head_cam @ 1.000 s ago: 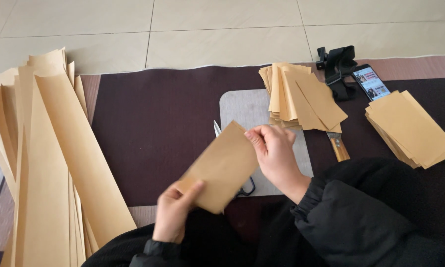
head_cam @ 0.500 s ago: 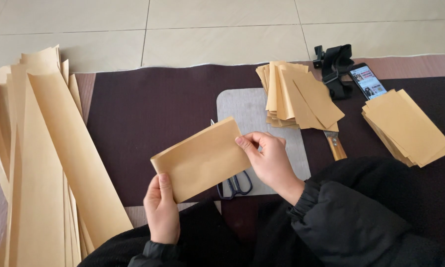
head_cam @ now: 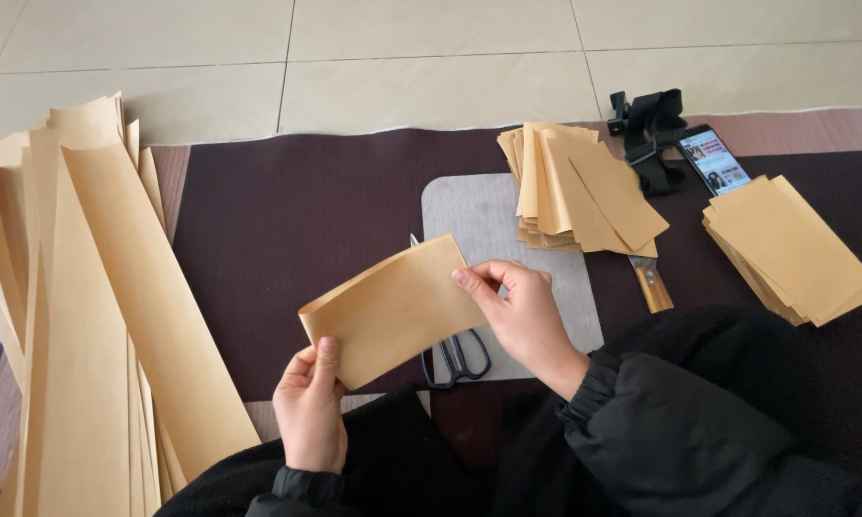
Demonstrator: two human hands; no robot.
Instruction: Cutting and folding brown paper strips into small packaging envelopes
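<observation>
A folded rectangle of brown kraft paper (head_cam: 392, 308) is held in the air over my lap, tilted with its right end higher. My left hand (head_cam: 313, 404) pinches its lower left corner with the thumb on top. My right hand (head_cam: 517, 311) grips its right edge with the fingers curled over it. Black-handled scissors (head_cam: 455, 352) lie under the paper on a grey mat (head_cam: 493, 215); only their handles and blade tip show.
Long brown paper strips (head_cam: 86, 316) lie stacked at the left. A fanned pile of cut sheets (head_cam: 576, 187) covers a wooden-handled tool (head_cam: 653, 284). Another neat stack (head_cam: 788, 246) sits at the right. A phone (head_cam: 714, 160) and black strap (head_cam: 649, 134) lie behind, all on a dark cloth (head_cam: 287, 230).
The paper has swung from steeply tilted to nearly level. My left hand slid from its lower end to its left corner, and my right hand stayed on the right edge.
</observation>
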